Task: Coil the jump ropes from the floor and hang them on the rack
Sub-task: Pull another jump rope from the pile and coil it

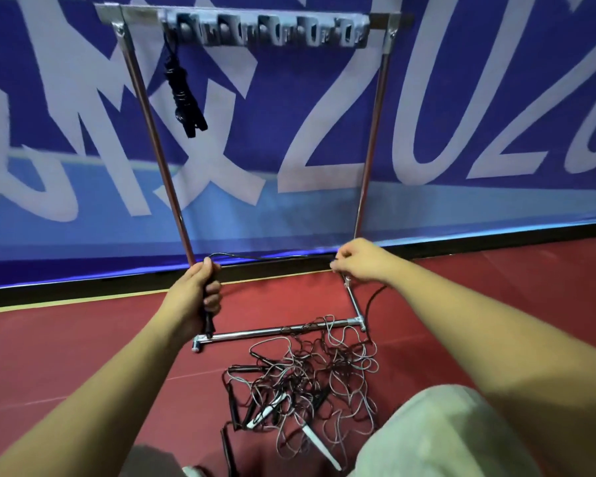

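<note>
Knee [444, 438] beside tangled ropes [310, 380], likely limp and light; left hand [195, 294] clenches the stiff handle [209, 325], right hand [362, 261] pinches its cord [272, 258].

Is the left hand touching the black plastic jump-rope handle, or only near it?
Touching. The head view shows the left hand with fingers curled round the black plastic jump-rope handle, whose lower end sticks out below the fist.

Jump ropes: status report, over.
Left hand grips black handle, right hand pinches its cord. One coiled rope hangs on rack. Tangled pile overlaps base bar.
</note>
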Demonstrator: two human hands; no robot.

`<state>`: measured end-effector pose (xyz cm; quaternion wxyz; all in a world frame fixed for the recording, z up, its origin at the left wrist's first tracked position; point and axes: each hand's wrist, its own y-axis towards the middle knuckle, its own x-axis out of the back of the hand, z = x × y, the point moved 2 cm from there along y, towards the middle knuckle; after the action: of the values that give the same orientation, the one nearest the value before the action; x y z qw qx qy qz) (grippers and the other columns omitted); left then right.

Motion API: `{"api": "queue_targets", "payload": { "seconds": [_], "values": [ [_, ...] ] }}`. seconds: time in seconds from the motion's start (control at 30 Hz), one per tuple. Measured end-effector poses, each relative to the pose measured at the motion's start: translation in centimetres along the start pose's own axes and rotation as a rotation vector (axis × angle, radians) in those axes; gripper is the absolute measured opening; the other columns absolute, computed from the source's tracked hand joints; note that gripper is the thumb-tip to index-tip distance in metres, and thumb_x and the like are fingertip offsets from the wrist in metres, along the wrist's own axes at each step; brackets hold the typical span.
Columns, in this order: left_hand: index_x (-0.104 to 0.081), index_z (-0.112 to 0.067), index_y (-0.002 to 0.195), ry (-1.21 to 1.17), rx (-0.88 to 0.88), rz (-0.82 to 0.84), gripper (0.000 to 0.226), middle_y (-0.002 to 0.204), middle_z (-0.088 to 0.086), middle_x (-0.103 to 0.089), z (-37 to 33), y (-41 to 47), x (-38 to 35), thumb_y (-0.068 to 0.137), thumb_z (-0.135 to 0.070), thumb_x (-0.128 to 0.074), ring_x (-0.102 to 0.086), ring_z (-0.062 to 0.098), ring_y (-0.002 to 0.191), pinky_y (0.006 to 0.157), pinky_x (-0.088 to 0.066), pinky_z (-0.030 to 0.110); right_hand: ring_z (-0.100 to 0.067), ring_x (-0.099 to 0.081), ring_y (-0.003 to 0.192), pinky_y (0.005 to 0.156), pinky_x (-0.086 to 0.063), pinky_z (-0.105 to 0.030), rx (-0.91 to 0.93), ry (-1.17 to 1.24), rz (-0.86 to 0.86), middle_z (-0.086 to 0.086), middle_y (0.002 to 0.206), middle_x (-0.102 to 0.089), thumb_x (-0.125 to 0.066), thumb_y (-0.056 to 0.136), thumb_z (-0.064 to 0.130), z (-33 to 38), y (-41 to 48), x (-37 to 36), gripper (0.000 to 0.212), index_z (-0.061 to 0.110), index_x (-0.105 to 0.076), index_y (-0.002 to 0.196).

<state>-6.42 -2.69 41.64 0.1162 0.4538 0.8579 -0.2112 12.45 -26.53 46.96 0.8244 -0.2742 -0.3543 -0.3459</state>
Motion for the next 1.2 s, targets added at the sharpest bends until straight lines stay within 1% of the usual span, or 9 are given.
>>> {"api": "queue_targets", "payload": {
  "seconds": [0.2,0.33,0.5,0.6,0.7,0.87,1.03,1.1,1.2],
  "values": [
    [-0.048,-0.019,0.079,-0.416,-0.036,-0.092,0.027,0.049,-0.008,-0.031,-2.1,0.4,1.6,0.104,-0.024,-0.039,-0.027,0.002,0.036,0.038,-0.017,0.014,-0.007,-0.048,0.054,0.050,-0.035,-0.020,-0.088,-0.147,0.098,0.004,0.060,-0.058,-0.065,0.092,0.020,-6.4,-1.4,-4.2,0.032,0.018,-0.055,0.062],
    [-0.049,-0.012,0.086,-0.051,0.050,-0.041,0.019,0.074,0.005,-0.051,-0.2,0.5,0.3,0.095,0.003,-0.040,-0.044,0.010,0.048,0.040,-0.027,0.016,-0.009,-0.052,0.051,0.049,-0.039,-0.018,-0.003,-0.024,0.103,0.001,0.059,-0.058,-0.062,0.095,0.018,-4.6,-1.1,-6.1,0.020,0.005,-0.070,0.082],
    [-0.048,-0.011,0.097,0.296,-0.025,0.092,0.017,0.105,0.010,-0.075,2.0,0.1,-2.9,0.095,0.006,-0.048,-0.063,0.023,0.056,0.042,-0.026,0.020,-0.012,-0.061,0.083,0.075,-0.042,-0.025,0.252,-0.069,0.214,0.002,0.093,-0.072,-0.065,0.092,0.026,2.8,0.2,-8.4,0.018,0.014,-0.076,0.097],
    [-0.054,-0.008,0.103,0.442,0.008,0.194,0.006,0.084,0.001,-0.073,3.6,0.6,-3.4,0.098,-0.007,-0.052,-0.053,0.017,0.052,0.042,-0.026,0.020,-0.018,-0.061,0.077,0.070,-0.046,-0.030,0.268,-0.084,0.187,0.001,0.083,-0.071,-0.065,0.091,0.029,4.5,1.1,-9.1,0.016,0.017,-0.076,0.089],
    [-0.060,-0.009,0.093,0.574,0.128,0.295,0.018,0.064,0.002,-0.055,5.2,1.3,-3.3,0.098,-0.026,-0.057,-0.031,0.012,0.048,0.044,-0.017,0.024,-0.016,-0.058,0.067,0.065,-0.045,-0.031,0.279,-0.091,0.174,-0.003,0.079,-0.072,-0.064,0.089,0.025,4.1,2.1,-9.5,0.015,0.017,-0.075,0.082],
    [-0.050,-0.017,0.073,0.499,0.154,0.179,0.025,0.052,-0.006,-0.039,6.4,3.6,-3.2,0.095,-0.017,-0.061,-0.024,0.007,0.042,0.038,-0.017,0.018,-0.014,-0.047,0.062,0.058,-0.035,-0.030,0.222,-0.106,0.230,0.003,0.067,-0.053,-0.052,0.099,0.031,1.1,3.2,-11.8,0.026,0.013,-0.062,0.083],
    [-0.042,-0.020,0.073,0.283,0.075,-0.017,0.031,0.057,-0.004,-0.036,6.4,5.9,-1.7,0.098,-0.012,-0.056,-0.024,0.006,0.041,0.039,-0.017,0.016,-0.019,-0.055,0.071,0.062,-0.038,-0.027,0.074,-0.243,0.385,-0.002,0.075,-0.061,-0.051,0.100,0.029,-3.0,4.6,-12.8,0.027,0.015,-0.063,0.079],
    [-0.049,-0.018,0.077,0.434,0.042,-0.072,0.022,0.061,0.000,-0.045,6.3,6.4,-0.8,0.098,-0.014,-0.058,-0.031,0.008,0.041,0.040,-0.023,0.017,-0.024,-0.057,0.080,0.069,-0.042,-0.028,-0.002,-0.261,0.389,-0.009,0.087,-0.065,-0.050,0.100,0.024,-4.4,4.9,-12.8,0.023,0.012,-0.066,0.088],
    [-0.066,-0.015,0.100,0.997,0.003,-0.095,0.006,0.086,0.010,-0.068,6.8,6.1,0.1,0.095,-0.017,-0.063,-0.056,0.018,0.057,0.052,-0.040,0.023,-0.030,-0.060,0.088,0.075,-0.048,-0.030,-0.025,-0.435,0.379,-0.014,0.102,-0.067,-0.051,0.100,0.020,-4.0,5.0,-13.3,0.021,0.005,-0.066,0.105]
  ]
}}
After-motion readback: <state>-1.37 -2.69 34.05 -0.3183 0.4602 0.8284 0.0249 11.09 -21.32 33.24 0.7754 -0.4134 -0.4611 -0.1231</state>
